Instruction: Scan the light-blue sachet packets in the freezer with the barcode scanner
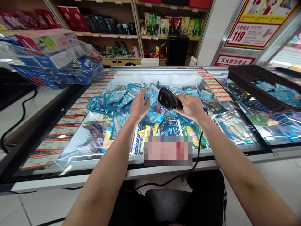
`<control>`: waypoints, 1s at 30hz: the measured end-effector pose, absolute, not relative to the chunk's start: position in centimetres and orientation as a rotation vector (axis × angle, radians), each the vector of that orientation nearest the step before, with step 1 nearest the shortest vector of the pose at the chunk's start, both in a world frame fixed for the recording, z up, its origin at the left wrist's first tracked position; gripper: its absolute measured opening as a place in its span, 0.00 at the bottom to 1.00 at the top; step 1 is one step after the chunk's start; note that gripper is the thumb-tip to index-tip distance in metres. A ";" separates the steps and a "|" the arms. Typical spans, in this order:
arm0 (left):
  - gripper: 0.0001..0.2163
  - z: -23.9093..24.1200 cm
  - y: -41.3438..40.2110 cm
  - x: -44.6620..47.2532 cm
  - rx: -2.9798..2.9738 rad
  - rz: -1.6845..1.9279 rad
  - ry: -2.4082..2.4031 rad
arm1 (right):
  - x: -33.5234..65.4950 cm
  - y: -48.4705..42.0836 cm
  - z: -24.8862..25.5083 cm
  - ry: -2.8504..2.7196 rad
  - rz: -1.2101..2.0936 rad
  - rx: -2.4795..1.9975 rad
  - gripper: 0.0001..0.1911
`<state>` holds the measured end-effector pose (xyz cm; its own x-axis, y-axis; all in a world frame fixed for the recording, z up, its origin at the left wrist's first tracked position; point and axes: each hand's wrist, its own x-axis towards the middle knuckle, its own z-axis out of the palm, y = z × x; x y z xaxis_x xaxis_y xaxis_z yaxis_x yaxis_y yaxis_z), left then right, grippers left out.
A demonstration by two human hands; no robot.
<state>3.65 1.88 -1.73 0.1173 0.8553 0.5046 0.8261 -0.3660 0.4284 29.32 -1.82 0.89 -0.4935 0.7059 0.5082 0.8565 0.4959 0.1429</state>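
My right hand (192,106) is closed round the handle of a black barcode scanner (167,98), whose head points left at a blue packet. My left hand (139,105) pinches that blue packet (152,92) and holds it up in front of the scanner. Both hands hover over a pile of several blue packets (112,101) lying on the glass lid of a chest freezer (77,142). The scanner's black cable (197,153) runs down past the freezer's front edge.
A black plastic basket (258,84) with more blue packets sits on the freezer's right side. Plastic-wrapped boxes (53,56) are stacked at the left on a counter. Wooden shelves (122,34) with goods stand behind. Red-and-white labels (70,119) line the freezer's left rim.
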 end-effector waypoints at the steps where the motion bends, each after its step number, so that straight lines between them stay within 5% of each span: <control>1: 0.24 -1.4 1.8 3.5 2.289 1.128 1.773 | 29.3 -1.7 1.0 -2.377 -0.540 -1.298 0.17; 12: 0.24 -0.8 0.9 1.8 2.041 1.205 2.278 | 32.0 -1.1 -1.4 -2.207 -0.540 -1.353 0.17; 22: 0.16 -0.9 -0.4 6.5 2.649 0.937 1.852 | 32.2 -0.6 -2.0 -2.196 -0.526 -1.385 0.16; 30: 0.20 -2.3 0.7 7.9 2.559 0.872 1.798 | 32.3 -0.5 -2.0 -2.142 -0.507 -1.448 0.16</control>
<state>7.91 0.66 -2.25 0.2445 0.8423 0.4804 0.8985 -0.3830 0.2143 32.29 -0.54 -1.96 -0.3080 0.7438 0.5932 0.9308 0.3645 0.0263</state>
